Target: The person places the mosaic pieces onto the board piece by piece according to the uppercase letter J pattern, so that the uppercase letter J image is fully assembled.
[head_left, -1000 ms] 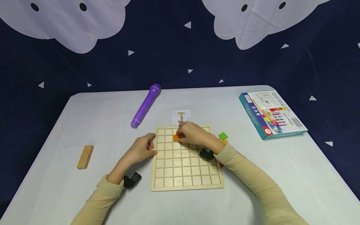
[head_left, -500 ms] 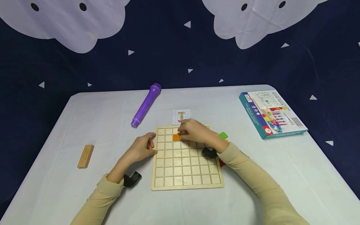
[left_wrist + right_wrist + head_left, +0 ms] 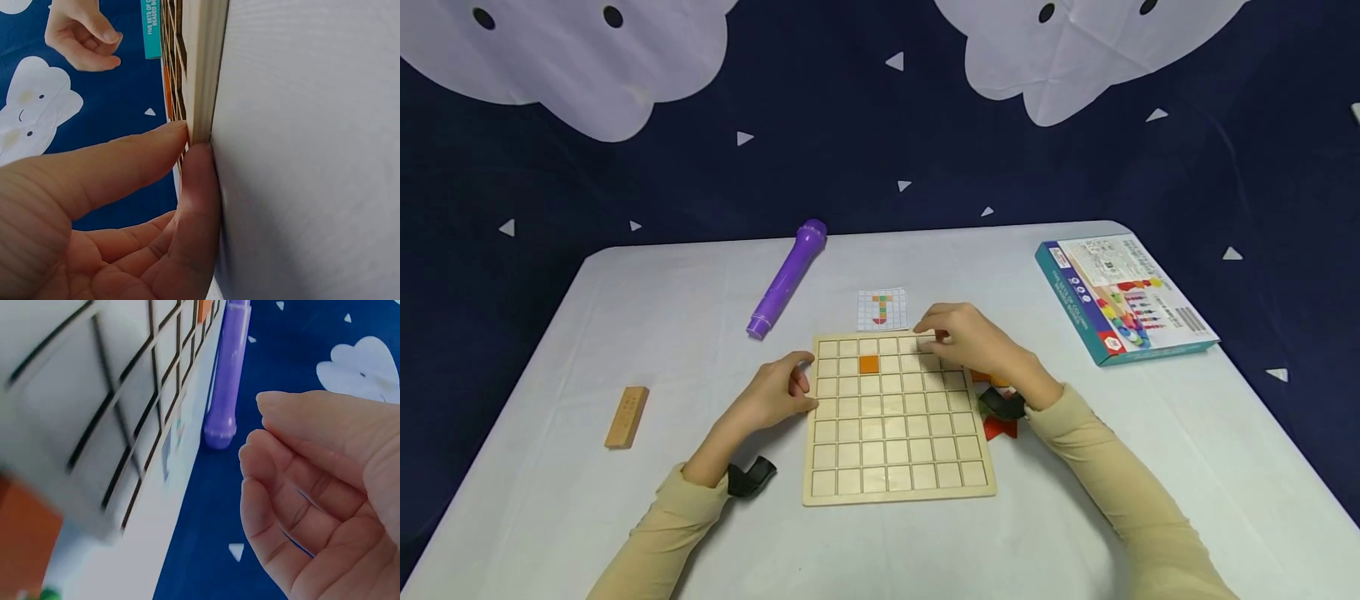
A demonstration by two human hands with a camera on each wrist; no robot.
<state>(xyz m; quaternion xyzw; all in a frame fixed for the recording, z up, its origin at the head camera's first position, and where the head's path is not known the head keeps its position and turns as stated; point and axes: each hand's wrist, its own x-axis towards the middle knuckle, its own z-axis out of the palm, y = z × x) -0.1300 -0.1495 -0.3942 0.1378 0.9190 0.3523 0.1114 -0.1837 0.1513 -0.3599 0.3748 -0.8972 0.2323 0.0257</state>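
Note:
A wooden grid board [image 3: 880,492] lies on the white table. One orange square tile [image 3: 868,364] sits in a cell in its second row from the far edge. At the board's left edge rest the thumb and index finger of my left hand [image 3: 772,395]; in the left wrist view the thumb [image 3: 144,156] touches the rim. My right hand [image 3: 973,337] hovers over the far right corner, its fingers loosely bent with nothing between them. Beyond the board lies a small pattern card [image 3: 882,309] with a coloured figure on a grid.
Red [image 3: 1000,427] and orange tiles [image 3: 981,376] lie right of the board, partly hidden by the right wrist. A purple toy microphone [image 3: 786,279] lies behind at left. A game box [image 3: 1127,300] stands back right, a wooden block [image 3: 627,417] far left.
My right hand has let go of the orange tile and moved right, leaving the tile in its cell and the pattern card uncovered. The left hand stays at the board's edge.

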